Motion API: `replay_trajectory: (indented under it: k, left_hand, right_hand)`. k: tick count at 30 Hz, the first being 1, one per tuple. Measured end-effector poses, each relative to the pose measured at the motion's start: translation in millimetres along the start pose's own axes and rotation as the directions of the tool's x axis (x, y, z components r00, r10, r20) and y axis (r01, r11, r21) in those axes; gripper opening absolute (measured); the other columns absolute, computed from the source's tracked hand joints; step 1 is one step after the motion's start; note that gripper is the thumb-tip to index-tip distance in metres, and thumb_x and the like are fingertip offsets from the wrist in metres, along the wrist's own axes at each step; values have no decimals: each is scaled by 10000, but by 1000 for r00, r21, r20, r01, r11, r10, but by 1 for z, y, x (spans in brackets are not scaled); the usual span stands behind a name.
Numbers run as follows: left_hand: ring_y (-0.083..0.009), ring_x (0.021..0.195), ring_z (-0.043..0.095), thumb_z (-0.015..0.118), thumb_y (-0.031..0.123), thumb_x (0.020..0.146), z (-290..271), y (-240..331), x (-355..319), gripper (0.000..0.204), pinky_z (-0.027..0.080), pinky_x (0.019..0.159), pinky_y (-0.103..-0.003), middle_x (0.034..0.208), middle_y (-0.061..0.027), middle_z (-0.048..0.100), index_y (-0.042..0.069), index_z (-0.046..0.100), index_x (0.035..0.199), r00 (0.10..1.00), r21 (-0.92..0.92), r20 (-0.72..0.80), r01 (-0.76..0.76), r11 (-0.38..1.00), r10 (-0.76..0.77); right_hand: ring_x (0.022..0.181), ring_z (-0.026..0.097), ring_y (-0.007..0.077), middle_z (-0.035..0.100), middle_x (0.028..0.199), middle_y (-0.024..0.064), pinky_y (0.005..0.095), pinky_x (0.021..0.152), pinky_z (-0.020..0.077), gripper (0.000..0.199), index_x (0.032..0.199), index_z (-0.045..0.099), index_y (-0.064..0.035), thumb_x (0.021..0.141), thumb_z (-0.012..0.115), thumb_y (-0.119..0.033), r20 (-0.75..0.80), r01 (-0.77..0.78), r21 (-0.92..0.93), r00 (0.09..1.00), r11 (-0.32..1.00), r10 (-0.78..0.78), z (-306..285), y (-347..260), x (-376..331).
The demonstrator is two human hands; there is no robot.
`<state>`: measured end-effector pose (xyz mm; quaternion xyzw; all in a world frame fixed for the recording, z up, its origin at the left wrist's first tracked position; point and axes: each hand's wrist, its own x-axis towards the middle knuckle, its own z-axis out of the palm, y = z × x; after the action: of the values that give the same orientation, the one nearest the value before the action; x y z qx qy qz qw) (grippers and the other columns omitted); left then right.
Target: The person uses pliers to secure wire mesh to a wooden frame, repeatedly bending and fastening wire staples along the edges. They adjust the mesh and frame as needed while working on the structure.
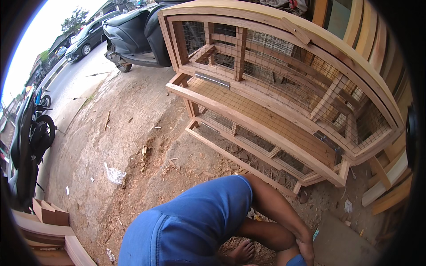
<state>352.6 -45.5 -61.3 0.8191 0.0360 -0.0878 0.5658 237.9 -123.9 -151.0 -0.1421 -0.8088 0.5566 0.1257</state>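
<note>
A blue-sleeved arm comes in from the lower edge and reaches down to the lower right. At its end is my right hand [306,249], low over the dirt ground and partly cut off by the frame's edge. Its fingers point downward next to a bit of blue cloth [293,261]; whether it holds anything cannot be made out. A bare foot [242,252] rests on the sawdust just left of the hand. My left hand is out of sight. A large wooden cage [266,119] with wire-mesh panels stands on the ground just beyond the arm.
A dark scooter [133,35] is parked behind the cage and another motorbike [31,133] stands at the left. Curved wooden boards [53,230] lie at the lower left, planks [386,186] lean at the right. Crumpled plastic [115,175] and wood scraps litter the dirt. A flat board [341,244] lies beside the hand.
</note>
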Motion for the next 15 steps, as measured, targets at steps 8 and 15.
replay_trajectory:
  k: [8,15]
  left_hand:
    - [-431,1191,571,386,513,1035,1,1,-4,687,438,1017,-484,1287,-301,603,-95,608,1262,1000,-9,2,9,1000,-9]
    - [-436,1181,574,389,507,1035,3,3,-3,679,440,1012,-485,1272,-305,610,-96,614,1252,1000,-15,17,6,1000,-6]
  right_hand:
    - [870,672,298,694,930,143,399,799,532,293,986,684,-15,911,673,-297,0,8,4,1000,1000,-8,3,-1,0]
    - [874,674,301,695,933,145,401,804,532,294,987,685,-14,910,672,-298,-6,15,4,1000,1000,-14,5,-3,0]
